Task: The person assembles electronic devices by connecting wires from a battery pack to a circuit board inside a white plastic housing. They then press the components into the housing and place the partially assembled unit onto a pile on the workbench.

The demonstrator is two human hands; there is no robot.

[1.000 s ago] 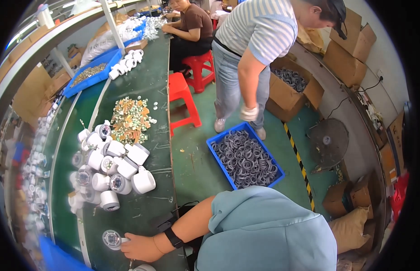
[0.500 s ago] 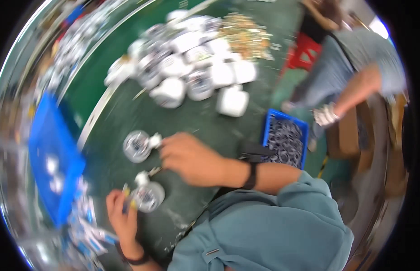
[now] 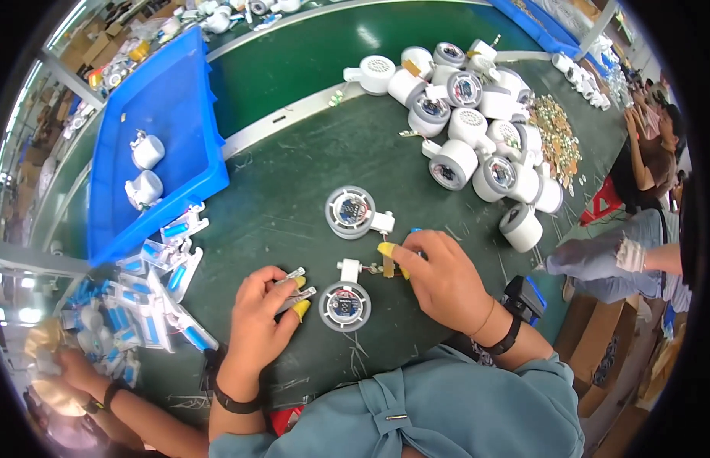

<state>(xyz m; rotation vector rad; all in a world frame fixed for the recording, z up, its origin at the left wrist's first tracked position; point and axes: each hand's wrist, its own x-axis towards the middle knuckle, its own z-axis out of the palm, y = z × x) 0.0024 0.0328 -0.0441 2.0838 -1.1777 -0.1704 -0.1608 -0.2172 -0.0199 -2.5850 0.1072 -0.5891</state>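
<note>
My left hand (image 3: pixel 263 317) is closed around a two-pronged metal tool (image 3: pixel 300 284), its flat ends sticking out past yellow finger covers. Just right of it lies a round white-and-grey housing (image 3: pixel 345 307), showing a circuit board inside. A similar housing (image 3: pixel 350 212) lies beyond it, its white stub pointing right. My right hand (image 3: pixel 450 286), also with yellow finger covers, pinches a small tan board (image 3: pixel 388 266) beside the stubs. Thin wires run from the near housing's stub toward this board. A bit of something blue shows behind the right fingers; its kind is hidden.
White round housings (image 3: pixel 469 126) are heaped at the back right, next to a pile of small tan boards (image 3: pixel 555 141). A blue bin (image 3: pixel 160 57) holding two housings stands left. White-and-blue parts (image 3: pixel 160 298) lie below it. Another person's arm (image 3: pixel 133 412) reaches in at lower left.
The view has swung and sharpened, so everything sits elsewhere in the picture. Both housings still lie between my hands. My right hand remains by the stubs, my left beside the near housing.
</note>
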